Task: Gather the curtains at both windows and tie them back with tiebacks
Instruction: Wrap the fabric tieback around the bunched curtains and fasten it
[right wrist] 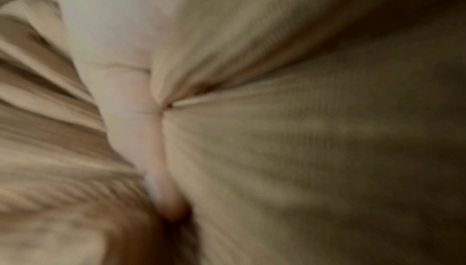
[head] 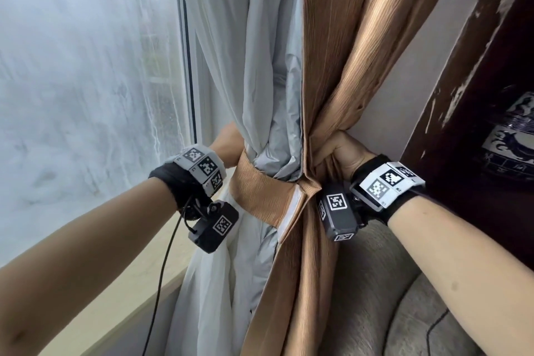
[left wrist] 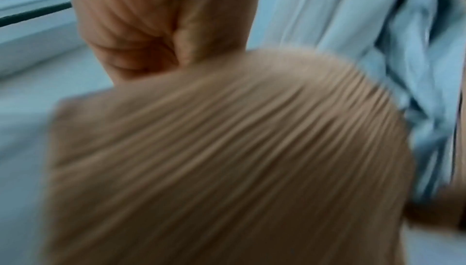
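A tan ribbed curtain (head: 341, 46) with a grey-white lining (head: 254, 72) hangs gathered beside the window. A tan tieback band (head: 260, 196) wraps round the front of the bundle. My left hand (head: 228, 147) reaches behind the bundle's left side at the band's end; its fingers are hidden there. In the left wrist view the palm (left wrist: 156, 30) curls over the band (left wrist: 227, 159). My right hand (head: 341, 153) grips the tan fabric at the bundle's right side. In the blurred right wrist view a finger (right wrist: 131, 110) presses into the tan folds (right wrist: 302, 129).
The misted window pane (head: 86, 81) fills the left, with a pale sill (head: 161, 283) below it. A dark wooden cabinet (head: 491, 95) stands close on the right. A grey sofa (head: 390, 298) lies under my right arm. A black cable (head: 164, 263) hangs from the left wrist.
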The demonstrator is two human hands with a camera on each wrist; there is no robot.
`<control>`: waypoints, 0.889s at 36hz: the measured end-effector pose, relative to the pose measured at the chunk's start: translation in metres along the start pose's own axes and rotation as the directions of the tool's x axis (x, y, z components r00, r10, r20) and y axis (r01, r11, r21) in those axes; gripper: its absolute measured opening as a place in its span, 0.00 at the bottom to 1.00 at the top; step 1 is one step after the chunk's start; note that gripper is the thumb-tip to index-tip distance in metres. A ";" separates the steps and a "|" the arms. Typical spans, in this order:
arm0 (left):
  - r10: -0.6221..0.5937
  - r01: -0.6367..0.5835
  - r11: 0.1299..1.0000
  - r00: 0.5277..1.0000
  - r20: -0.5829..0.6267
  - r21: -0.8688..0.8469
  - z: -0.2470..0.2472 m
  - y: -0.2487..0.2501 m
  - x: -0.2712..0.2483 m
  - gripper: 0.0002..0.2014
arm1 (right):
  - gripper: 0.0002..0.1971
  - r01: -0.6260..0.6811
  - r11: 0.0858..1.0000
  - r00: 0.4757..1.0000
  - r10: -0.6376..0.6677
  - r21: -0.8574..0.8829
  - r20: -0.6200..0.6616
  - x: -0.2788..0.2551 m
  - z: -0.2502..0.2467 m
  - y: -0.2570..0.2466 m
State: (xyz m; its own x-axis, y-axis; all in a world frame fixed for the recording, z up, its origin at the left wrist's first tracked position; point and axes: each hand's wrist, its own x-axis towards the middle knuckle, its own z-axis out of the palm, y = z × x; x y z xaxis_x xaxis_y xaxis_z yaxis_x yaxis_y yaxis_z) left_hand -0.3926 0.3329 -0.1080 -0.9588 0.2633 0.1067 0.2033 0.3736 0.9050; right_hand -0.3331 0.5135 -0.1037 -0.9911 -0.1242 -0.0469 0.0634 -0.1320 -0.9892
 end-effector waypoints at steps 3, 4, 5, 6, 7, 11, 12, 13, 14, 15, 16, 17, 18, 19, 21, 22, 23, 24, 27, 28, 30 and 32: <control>-0.054 0.063 0.993 0.994 0.095 -0.103 -0.011 0.007 0.000 0.09 | 0.19 -0.036 0.999 0.999 0.036 0.012 -0.005 0.000 0.005 -0.001; -0.049 0.073 0.978 0.991 0.122 -0.197 -0.017 0.004 0.002 0.11 | 0.20 -0.058 0.998 0.998 0.058 0.001 -0.017 0.000 0.006 -0.002; -0.056 0.108 0.945 0.983 0.174 -0.308 -0.024 0.005 -0.002 0.13 | 0.22 -0.070 0.997 0.997 0.070 -0.007 -0.029 0.001 0.008 -0.003; -0.035 0.131 0.900 0.972 0.230 -0.416 -0.028 0.004 -0.005 0.14 | 0.23 -0.060 0.998 0.997 0.059 -0.017 -0.050 0.001 0.011 -0.004; 0.001 0.146 0.853 0.960 0.282 -0.501 -0.032 0.004 -0.009 0.14 | 0.26 -0.049 0.999 0.996 0.049 -0.002 -0.073 0.002 0.013 -0.004; 0.097 0.237 0.785 0.866 0.491 -0.572 -0.035 0.000 -0.024 0.32 | 0.40 0.015 1.000 0.990 -0.015 0.003 -0.138 0.005 0.020 -0.002; 0.136 0.265 0.754 0.832 0.537 -0.601 -0.036 -0.001 -0.026 0.37 | 0.39 0.025 1.000 0.986 -0.026 -0.008 -0.163 0.006 0.021 -0.002; 0.167 0.298 0.724 0.800 0.577 -0.622 -0.035 -0.002 -0.031 0.44 | 0.37 0.034 0.999 0.982 -0.037 -0.019 -0.186 0.005 0.020 -0.002; 0.175 0.318 0.716 0.781 0.600 -0.622 -0.036 -0.005 -0.034 0.52 | 0.35 0.036 0.999 0.981 -0.038 -0.015 -0.188 0.005 0.020 -0.002; 0.172 0.292 0.749 0.781 0.600 -0.595 -0.034 -0.006 -0.038 0.59 | 0.32 0.037 0.999 0.983 -0.036 -0.001 -0.179 0.004 0.019 -0.002; 0.155 0.221 0.815 0.808 0.568 -0.536 -0.030 -0.010 -0.038 0.62 | 0.29 0.042 0.999 0.983 -0.041 0.003 -0.178 0.002 0.020 -0.002; 0.142 0.141 0.886 0.824 0.548 -0.441 -0.023 -0.014 -0.037 0.59 | 0.28 0.053 0.999 0.980 -0.052 -0.002 -0.190 0.002 0.019 -0.002; 0.119 0.038 0.937 0.900 0.419 -0.348 -0.017 -0.013 -0.034 0.50 | 0.29 0.064 0.998 0.977 -0.066 -0.017 -0.203 0.001 0.019 -0.003; 0.150 -0.047 0.960 0.919 0.366 -0.276 -0.014 -0.009 -0.035 0.36 | 0.31 0.069 0.997 0.975 -0.075 -0.032 -0.211 0.001 0.019 -0.003; 0.223 -0.114 0.955 0.883 0.413 -0.273 -0.010 -0.003 -0.037 0.35 | 0.34 0.066 0.997 0.983 -0.073 -0.049 -0.169 -0.004 0.023 -0.003; 0.227 -0.124 0.955 0.887 0.401 -0.268 -0.006 -0.002 -0.032 0.42 | 0.34 0.055 0.997 0.987 -0.063 -0.055 -0.149 -0.006 0.024 -0.004; 0.238 -0.141 0.954 0.894 0.379 -0.265 -0.004 -0.001 -0.029 0.44 | 0.35 0.037 0.998 0.991 -0.043 -0.044 -0.123 -0.007 0.023 -0.003; 0.250 -0.148 0.946 0.898 0.363 -0.288 -0.002 -0.002 -0.026 0.40 | 0.36 0.023 0.999 0.994 -0.027 -0.033 -0.101 -0.008 0.022 -0.002; 0.252 -0.122 0.931 0.897 0.363 -0.343 0.003 0.000 -0.021 0.27 | 0.38 0.012 0.998 0.996 -0.016 -0.056 -0.086 -0.006 0.012 0.000; 0.260 -0.131 0.928 0.898 0.356 -0.347 0.005 0.001 -0.021 0.28 | 0.36 0.009 0.997 0.996 -0.015 -0.072 -0.087 -0.005 0.009 -0.001; 0.255 -0.122 0.926 0.900 0.353 -0.358 0.006 0.002 -0.018 0.27 | 0.29 -0.012 0.996 0.996 0.003 -0.089 -0.092 -0.003 0.003 -0.001; 0.247 -0.103 0.921 0.901 0.357 -0.377 0.007 0.004 -0.017 0.26 | 0.22 -0.029 0.992 0.996 0.018 -0.119 -0.087 -0.001 -0.002 -0.002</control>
State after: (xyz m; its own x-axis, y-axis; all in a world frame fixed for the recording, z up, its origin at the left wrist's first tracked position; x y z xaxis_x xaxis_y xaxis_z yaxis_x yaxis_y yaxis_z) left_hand -0.3737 0.3357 -0.1090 -0.7426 0.6472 0.1723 0.2109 -0.0182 0.9773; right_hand -0.3329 0.5157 -0.1022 -0.9962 -0.0403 -0.0771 0.0776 -0.0099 -0.9969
